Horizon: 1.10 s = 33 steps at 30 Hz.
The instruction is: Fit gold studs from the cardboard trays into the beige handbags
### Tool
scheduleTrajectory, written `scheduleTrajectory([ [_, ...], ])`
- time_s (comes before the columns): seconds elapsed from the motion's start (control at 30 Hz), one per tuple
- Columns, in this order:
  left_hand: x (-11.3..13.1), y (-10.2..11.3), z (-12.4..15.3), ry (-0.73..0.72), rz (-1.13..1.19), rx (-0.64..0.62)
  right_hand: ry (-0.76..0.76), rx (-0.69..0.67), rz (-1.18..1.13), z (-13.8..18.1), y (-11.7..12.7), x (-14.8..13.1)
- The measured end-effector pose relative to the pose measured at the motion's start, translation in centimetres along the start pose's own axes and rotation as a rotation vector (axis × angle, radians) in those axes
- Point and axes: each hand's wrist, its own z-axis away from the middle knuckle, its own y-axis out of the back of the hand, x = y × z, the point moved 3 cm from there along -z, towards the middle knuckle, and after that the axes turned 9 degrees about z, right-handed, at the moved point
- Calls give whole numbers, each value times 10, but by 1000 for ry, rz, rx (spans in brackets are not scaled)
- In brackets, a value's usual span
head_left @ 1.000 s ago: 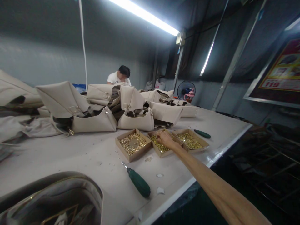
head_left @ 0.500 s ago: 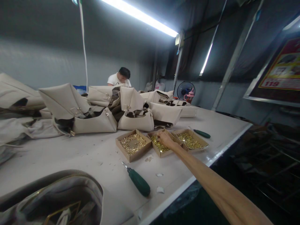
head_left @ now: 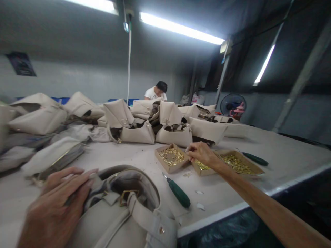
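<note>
A cream handbag [head_left: 108, 224] with a buckle [head_left: 128, 197] and a strap lies in front of me, its top gaping. My left hand [head_left: 60, 201] grips the bag's edge on the left, fingers bent over it. My right hand [head_left: 200, 152] is over the cardboard box of gold metal pieces [head_left: 201, 166] in the middle, fingertips pinched together. What the pinch holds, if anything, is too small to make out. To its left stands a box of small gold studs [head_left: 170, 156]; on its right, another box of gold pieces [head_left: 238, 163].
A green-handled screwdriver-like tool [head_left: 179, 193] lies between the bag and boxes; a similar tool [head_left: 254, 158] lies right of them. Several cream bags [head_left: 138, 134] are piled across the table's far side. A person [head_left: 156, 91] sits beyond, near a fan [head_left: 232, 104].
My right hand has risen from inside the middle box toward its left edge. The view has swung left, bringing my left hand and more of the handbag into sight.
</note>
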Motion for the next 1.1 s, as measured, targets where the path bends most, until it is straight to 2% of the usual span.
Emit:
scheduleTrajectory([
  [0.07,0,5,-3,-130,-21,-66,98,-35,-262,5,5,-53],
  [0.13,1,5,-4,-159,-45,-98,218,-65,-425,12,7,-109],
  [0.2,4,3,-5,-136,-61,-110,312,-115,-473,21,2,-159],
  [0.27,7,2,-6,-91,-52,-109,357,-176,-492,26,-11,-198],
  [0.37,13,5,-5,-41,0,-102,380,-229,-543,25,-33,-233],
  [0.5,16,9,-5,-26,71,-134,332,-225,-556,18,-50,-256],
  [0.63,13,9,-7,-11,101,-104,203,-215,-577,17,-55,-267],
  [0.73,11,7,-6,-19,83,-77,126,-232,-682,18,-59,-268],
  [0.93,4,5,-2,9,68,-19,133,-291,-880,15,-68,-259],
  [1.1,7,6,-3,32,70,-43,114,-245,-908,14,-68,-254],
])
